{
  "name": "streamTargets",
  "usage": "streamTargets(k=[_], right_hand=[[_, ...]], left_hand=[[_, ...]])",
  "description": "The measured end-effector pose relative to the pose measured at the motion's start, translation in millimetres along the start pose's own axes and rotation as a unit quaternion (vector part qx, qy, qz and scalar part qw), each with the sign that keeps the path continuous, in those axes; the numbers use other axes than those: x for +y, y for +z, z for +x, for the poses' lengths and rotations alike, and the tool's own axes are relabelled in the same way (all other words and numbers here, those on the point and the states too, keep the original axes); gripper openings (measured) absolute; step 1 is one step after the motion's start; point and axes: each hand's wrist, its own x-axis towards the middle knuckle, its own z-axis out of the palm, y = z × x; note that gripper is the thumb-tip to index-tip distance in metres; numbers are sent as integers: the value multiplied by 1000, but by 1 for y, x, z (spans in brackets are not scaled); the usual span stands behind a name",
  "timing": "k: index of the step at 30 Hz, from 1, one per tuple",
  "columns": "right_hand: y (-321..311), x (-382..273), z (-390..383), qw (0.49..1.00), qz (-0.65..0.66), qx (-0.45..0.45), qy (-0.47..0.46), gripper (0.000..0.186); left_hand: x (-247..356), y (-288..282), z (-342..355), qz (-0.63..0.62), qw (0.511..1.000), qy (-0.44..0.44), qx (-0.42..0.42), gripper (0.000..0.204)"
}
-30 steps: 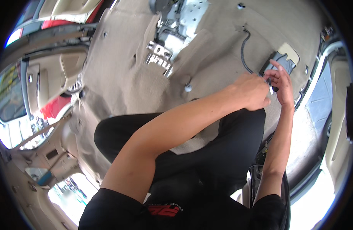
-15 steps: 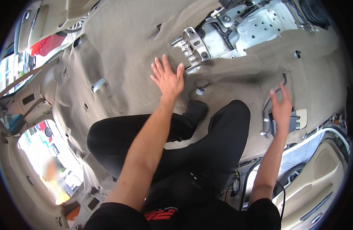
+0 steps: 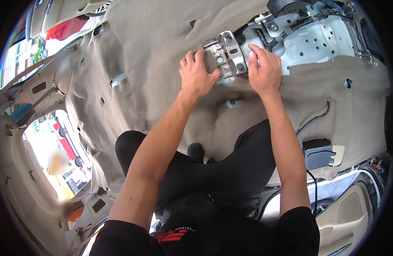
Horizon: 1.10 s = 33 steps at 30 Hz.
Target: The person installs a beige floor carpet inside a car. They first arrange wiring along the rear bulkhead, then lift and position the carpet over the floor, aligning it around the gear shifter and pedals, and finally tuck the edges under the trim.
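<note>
My left hand lies at the carpet just left of the metal bracket, with bent, separated fingers and the thumb at the bracket's lower end. Right of the bracket, my right hand has its fingers curled down by the carpet's edge and the exposed white floor metal; what they hold, if anything, is hidden. Black wiring runs across that metal. The bracket has bolts and openings.
My black-clad legs are bent beneath my arms. At the right are a black cable, a grey plastic box and a beige door panel. Left, door openings show red vehicles and a blurred patch outside.
Both hands have left the cable and box area for the bracket. My right hand has moved up and left, its fingers now curled. The view has shifted.
</note>
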Motion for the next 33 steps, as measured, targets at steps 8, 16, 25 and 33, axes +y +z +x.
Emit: streamTargets(k=[8, 16, 25, 33], right_hand=[[7, -4, 0, 999, -25, 33, -24, 18], [13, -4, -1, 997, -72, 19, -17, 17], [14, -4, 1, 996, -77, 37, -15, 17], [19, -1, -1, 996, -68, 56, -14, 16]], left_hand=[[-105, -19, -30, -174, 971, -164, 2, 45], [-41, 3, 1, -107, 986, 119, 47, 55], [-36, -4, 21, 60, 975, 216, -12, 70], [-31, -17, 39, 2, 969, 242, -56, 78]])
